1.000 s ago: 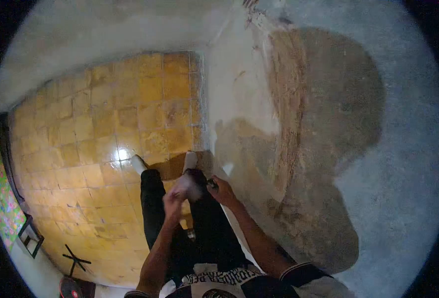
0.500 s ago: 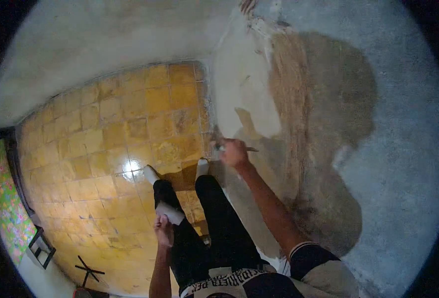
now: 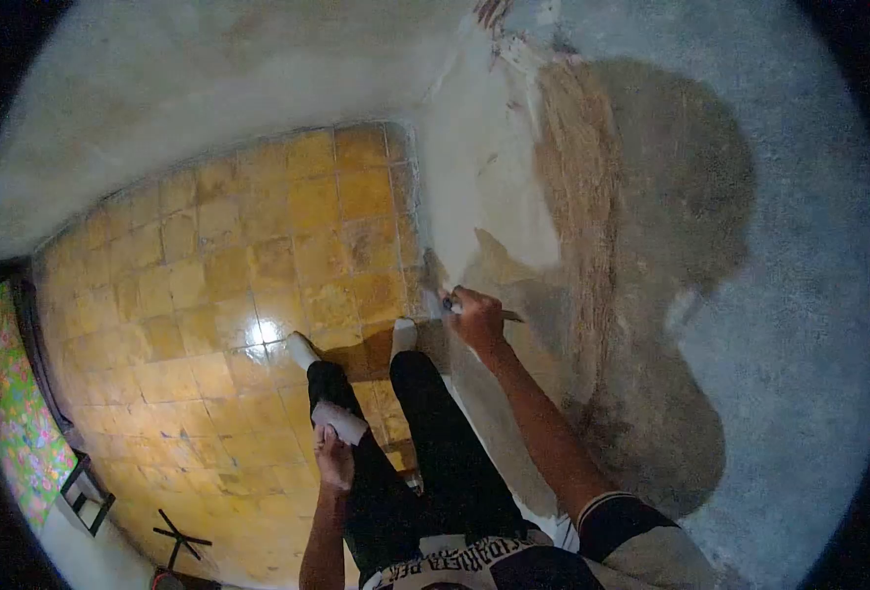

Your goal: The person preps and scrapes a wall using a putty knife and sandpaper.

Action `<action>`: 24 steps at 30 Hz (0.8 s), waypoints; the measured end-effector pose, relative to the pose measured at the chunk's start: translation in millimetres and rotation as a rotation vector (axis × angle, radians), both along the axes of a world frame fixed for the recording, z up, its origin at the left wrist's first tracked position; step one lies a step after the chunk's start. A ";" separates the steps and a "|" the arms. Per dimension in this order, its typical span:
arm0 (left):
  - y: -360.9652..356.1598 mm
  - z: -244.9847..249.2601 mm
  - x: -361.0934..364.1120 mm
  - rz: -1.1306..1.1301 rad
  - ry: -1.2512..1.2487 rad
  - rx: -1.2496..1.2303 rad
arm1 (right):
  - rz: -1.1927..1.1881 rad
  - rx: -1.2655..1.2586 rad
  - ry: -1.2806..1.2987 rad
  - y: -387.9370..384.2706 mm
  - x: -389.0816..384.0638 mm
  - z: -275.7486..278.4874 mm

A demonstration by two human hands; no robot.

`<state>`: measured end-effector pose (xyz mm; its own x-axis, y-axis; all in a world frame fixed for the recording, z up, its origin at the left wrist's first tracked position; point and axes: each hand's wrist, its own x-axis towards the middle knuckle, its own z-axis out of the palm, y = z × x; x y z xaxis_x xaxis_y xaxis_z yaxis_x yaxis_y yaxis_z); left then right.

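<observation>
My right hand is closed around a short hand tool. The tool's flat, narrow end points right, close to the wall, and a dark rounded end shows on the other side of the fist. Beside it lies a smooth pale patch of wall, with a rough brown strip along its right side. Lower down, over my left thigh, my left hand pinches a thin, pale, roughly rectangular piece by its lower edge; its material is unclear.
Yellow floor tiles extend left of my feet, with a bright light reflection on them. A green flowered cloth and a black stand are at the left. The blue-grey wall rises at the right. Another hand shows at the top edge.
My right hand has shifted slightly right and down with the tool. The pale piece in my left hand has turned a little and shows more sharply. The view has moved slightly.
</observation>
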<state>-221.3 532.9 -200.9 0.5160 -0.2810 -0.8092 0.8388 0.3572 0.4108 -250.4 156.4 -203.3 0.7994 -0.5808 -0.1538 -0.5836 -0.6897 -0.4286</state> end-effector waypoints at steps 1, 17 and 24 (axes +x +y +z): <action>7.5 -1.7 -3.5 -0.012 0.013 -0.010 | 0.043 -0.005 0.038 2.4 -7.8 -12.8; -10.2 -11.5 -1.5 -0.023 0.006 -0.047 | 0.027 0.242 0.382 -34.8 34.7 -57.8; 28.3 -34.2 1.6 -0.062 -0.010 -0.100 | 0.208 0.102 0.280 -25.2 27.0 -79.7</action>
<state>-219.7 561.2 -235.0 0.5029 -0.3916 -0.7705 0.8567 0.3442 0.3842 -223.4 131.2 -283.0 0.8176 -0.3803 -0.4324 -0.5397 -0.7679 -0.3450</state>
